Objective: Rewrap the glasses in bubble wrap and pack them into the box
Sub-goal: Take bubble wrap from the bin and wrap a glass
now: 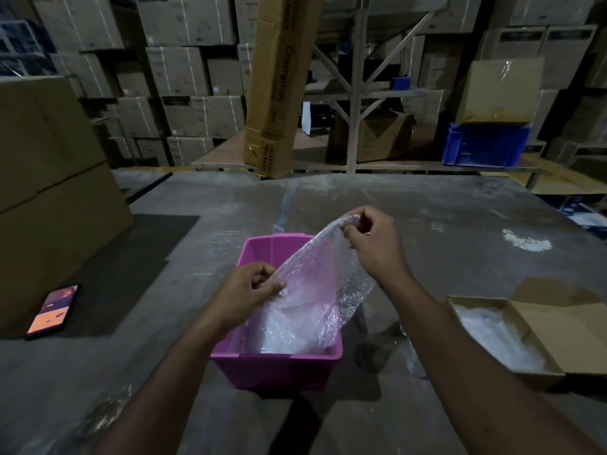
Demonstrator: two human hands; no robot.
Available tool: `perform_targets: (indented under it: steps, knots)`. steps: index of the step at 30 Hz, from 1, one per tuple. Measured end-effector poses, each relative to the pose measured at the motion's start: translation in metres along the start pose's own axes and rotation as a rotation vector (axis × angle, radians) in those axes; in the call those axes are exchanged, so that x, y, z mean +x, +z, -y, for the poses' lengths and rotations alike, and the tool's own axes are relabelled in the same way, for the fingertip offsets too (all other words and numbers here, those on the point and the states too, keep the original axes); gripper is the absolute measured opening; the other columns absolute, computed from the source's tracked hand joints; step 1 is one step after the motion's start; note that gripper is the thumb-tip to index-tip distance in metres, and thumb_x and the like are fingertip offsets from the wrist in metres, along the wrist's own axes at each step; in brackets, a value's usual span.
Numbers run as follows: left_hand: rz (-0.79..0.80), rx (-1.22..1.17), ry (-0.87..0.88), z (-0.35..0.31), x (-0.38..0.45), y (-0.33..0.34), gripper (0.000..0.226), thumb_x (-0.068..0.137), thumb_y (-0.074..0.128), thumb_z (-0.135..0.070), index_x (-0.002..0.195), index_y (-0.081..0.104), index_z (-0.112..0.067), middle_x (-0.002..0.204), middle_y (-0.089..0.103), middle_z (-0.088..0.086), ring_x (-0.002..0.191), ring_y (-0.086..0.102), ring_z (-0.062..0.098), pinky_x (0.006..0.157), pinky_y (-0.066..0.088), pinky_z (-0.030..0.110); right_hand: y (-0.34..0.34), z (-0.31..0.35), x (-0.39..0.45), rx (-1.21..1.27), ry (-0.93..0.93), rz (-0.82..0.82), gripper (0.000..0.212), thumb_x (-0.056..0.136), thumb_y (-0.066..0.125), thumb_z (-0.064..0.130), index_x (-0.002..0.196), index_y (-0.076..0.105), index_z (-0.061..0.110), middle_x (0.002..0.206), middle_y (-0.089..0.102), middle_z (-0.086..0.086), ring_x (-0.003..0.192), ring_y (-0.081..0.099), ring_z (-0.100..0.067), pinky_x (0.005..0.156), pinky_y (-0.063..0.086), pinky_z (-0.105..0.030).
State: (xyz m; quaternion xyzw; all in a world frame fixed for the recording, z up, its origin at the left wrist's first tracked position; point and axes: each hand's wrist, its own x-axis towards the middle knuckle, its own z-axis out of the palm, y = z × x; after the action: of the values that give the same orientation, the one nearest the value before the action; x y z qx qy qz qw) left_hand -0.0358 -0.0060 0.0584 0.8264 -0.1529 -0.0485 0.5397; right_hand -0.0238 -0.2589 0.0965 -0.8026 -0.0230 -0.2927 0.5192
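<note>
While both hands hold the clear sheet of bubble wrap (323, 284) above the open magenta plastic bin (259, 247), no glass can be made out in this view; whether one lies inside the wrap or at the bottom of the bin cannot be told. The left hand (253, 287) pinches the sheet's lower left edge, fingers curled on it. The right hand (374, 239) pinches the raised upper corner, likewise closed on the film. The sheet hangs slack between them, its lower end trailing into the bin.

Risks noted, as judgement. Both holds are on thin edges of slippery film, so a tug could pull a corner free and drop the sheet. If a glass sits in the folds, it could slide out and strike the bin floor. The shallow open cardboard box (505, 339), with white padding inside, rests on the grey tabletop (443, 231) to the right, apart from the bin, so any carry across is unsupported. Dim light hampers checking.
</note>
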Motion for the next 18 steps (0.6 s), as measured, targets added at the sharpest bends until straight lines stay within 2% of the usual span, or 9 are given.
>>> perform_targets:
  steps: [2, 4, 7, 9, 11, 13, 15, 16, 18]
  knots:
    - [-0.011, 0.011, -0.008, 0.001, -0.004, -0.003, 0.016, 0.093, 0.071, -0.019, 0.088, 0.068, -0.005, 0.07, 0.071, -0.002, 0.064, 0.062, 0.006, 0.065, 0.048, 0.024, 0.007, 0.001, 0.0, -0.04, -0.03, 0.017, 0.009, 0.092, 0.071, 0.019, 0.085, 0.066, 0.023, 0.076, 0.065, 0.009, 0.072, 0.061, -0.007, 0.066, 0.053, -0.031]
    - [-0.094, 0.011, -0.006, 0.002, -0.006, -0.007, 0.019, 0.094, 0.07, -0.024, 0.087, 0.069, -0.007, 0.074, 0.072, 0.007, 0.067, 0.063, 0.011, 0.067, 0.05, 0.032, 0.007, -0.002, 0.001, -0.063, -0.037, 0.014, 0.012, 0.091, 0.071, 0.023, 0.081, 0.065, 0.022, 0.074, 0.062, 0.007, 0.07, 0.057, -0.01, 0.068, 0.051, -0.035]
    - [-0.271, -0.227, -0.016, 0.0, -0.005, -0.014, 0.025, 0.095, 0.068, -0.028, 0.093, 0.071, -0.003, 0.088, 0.074, 0.018, 0.077, 0.065, 0.024, 0.074, 0.053, 0.041, -0.002, -0.007, 0.001, -0.134, -0.058, -0.021, 0.025, 0.086, 0.075, 0.031, 0.069, 0.057, 0.03, 0.075, 0.054, 0.012, 0.082, 0.051, -0.017, 0.074, 0.046, -0.035]
    - [-0.295, -0.37, 0.006, -0.004, -0.002, -0.017, 0.033, 0.094, 0.067, -0.035, 0.099, 0.069, -0.002, 0.094, 0.072, 0.015, 0.084, 0.064, 0.025, 0.078, 0.052, 0.04, -0.01, -0.008, -0.002, -0.165, -0.043, -0.015, 0.027, 0.086, 0.077, 0.033, 0.069, 0.056, 0.033, 0.08, 0.054, 0.014, 0.092, 0.048, -0.016, 0.075, 0.042, -0.03]
    - [-0.311, -0.407, 0.052, -0.013, 0.0, -0.014, 0.033, 0.093, 0.065, -0.037, 0.1, 0.067, -0.006, 0.09, 0.069, 0.009, 0.082, 0.062, 0.021, 0.075, 0.052, 0.035, -0.018, -0.008, -0.007, -0.05, 0.003, 0.038, 0.026, 0.09, 0.073, 0.034, 0.071, 0.057, 0.024, 0.077, 0.055, 0.006, 0.084, 0.049, -0.014, 0.07, 0.041, -0.029]
    - [-0.351, -0.452, 0.077, -0.018, 0.006, -0.009, 0.028, 0.095, 0.064, -0.031, 0.109, 0.062, -0.006, 0.088, 0.058, 0.009, 0.08, 0.052, 0.022, 0.073, 0.049, 0.038, -0.024, -0.005, -0.011, 0.143, 0.089, 0.088, 0.03, 0.096, 0.065, 0.032, 0.08, 0.055, 0.01, 0.072, 0.05, -0.002, 0.068, 0.046, -0.009, 0.061, 0.04, -0.029]
    - [-0.386, -0.457, 0.079, -0.019, 0.012, -0.001, 0.027, 0.099, 0.063, -0.024, 0.119, 0.059, -0.005, 0.092, 0.054, 0.009, 0.084, 0.048, 0.021, 0.075, 0.046, 0.041, -0.032, -0.005, -0.014, 0.259, 0.157, 0.112, 0.024, 0.097, 0.063, 0.032, 0.095, 0.058, 0.008, 0.074, 0.051, 0.002, 0.063, 0.046, -0.002, 0.058, 0.043, -0.022]
    - [-0.399, -0.438, 0.073, -0.02, 0.015, 0.003, 0.028, 0.1, 0.061, -0.022, 0.123, 0.059, -0.005, 0.092, 0.057, 0.006, 0.085, 0.05, 0.019, 0.076, 0.046, 0.038, -0.037, -0.007, -0.017, 0.299, 0.185, 0.148, 0.03, 0.094, 0.068, 0.034, 0.104, 0.059, 0.007, 0.08, 0.056, 0.001, 0.066, 0.051, -0.002, 0.058, 0.046, -0.02]
    - [-0.418, -0.422, 0.046, -0.02, 0.02, 0.011, 0.028, 0.102, 0.058, -0.023, 0.124, 0.061, -0.006, 0.091, 0.062, -0.002, 0.085, 0.054, 0.014, 0.072, 0.048, 0.028, -0.044, -0.022, -0.02, 0.318, 0.265, 0.227, 0.062, 0.08, 0.082, 0.039, 0.126, 0.055, 0.008, 0.107, 0.066, -0.005, 0.089, 0.065, -0.013, 0.066, 0.055, -0.024]
